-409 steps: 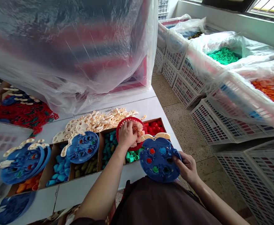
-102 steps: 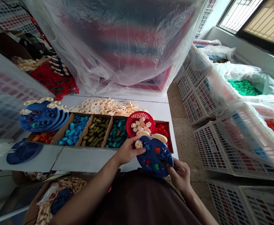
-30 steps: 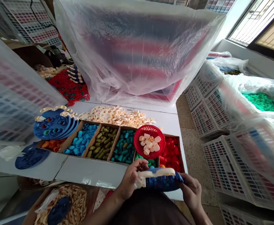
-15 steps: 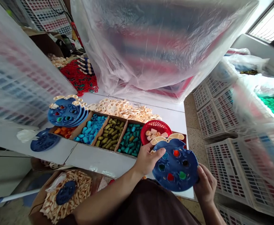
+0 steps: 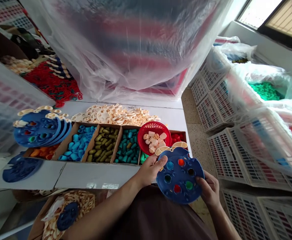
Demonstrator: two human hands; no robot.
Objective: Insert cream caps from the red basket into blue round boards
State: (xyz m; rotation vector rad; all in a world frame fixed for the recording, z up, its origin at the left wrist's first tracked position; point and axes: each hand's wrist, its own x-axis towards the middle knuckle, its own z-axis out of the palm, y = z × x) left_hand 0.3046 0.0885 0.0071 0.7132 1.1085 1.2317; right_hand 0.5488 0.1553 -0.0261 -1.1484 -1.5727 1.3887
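Observation:
Between my two hands is a round blue plastic disc (image 5: 179,178) with several coloured plugs set in its holes. A cream, wing-shaped plastic piece (image 5: 171,148) sits along its upper edge. My left hand (image 5: 148,170) grips the disc's left side, thumb on top. At the right rim my right hand (image 5: 208,190) pinches the edge, its thumb on the face. Just beyond the disc, a red basket (image 5: 167,135) holds pale pink plastic pieces. It rests over the right end of a divided cardboard box (image 5: 112,161).
The box holds blue, olive and teal caps. Similar blue discs (image 5: 39,130) are stacked at its left end. Cream parts (image 5: 116,115) lie in a heap behind it. White crates (image 5: 236,156) stand right of the table; a carton of cream pieces (image 5: 83,203) sits below, at left.
The view has turned to the right, so the table and its contents appear further left. Both hands keep hold of the disc, and my right thumb has come further onto its face.

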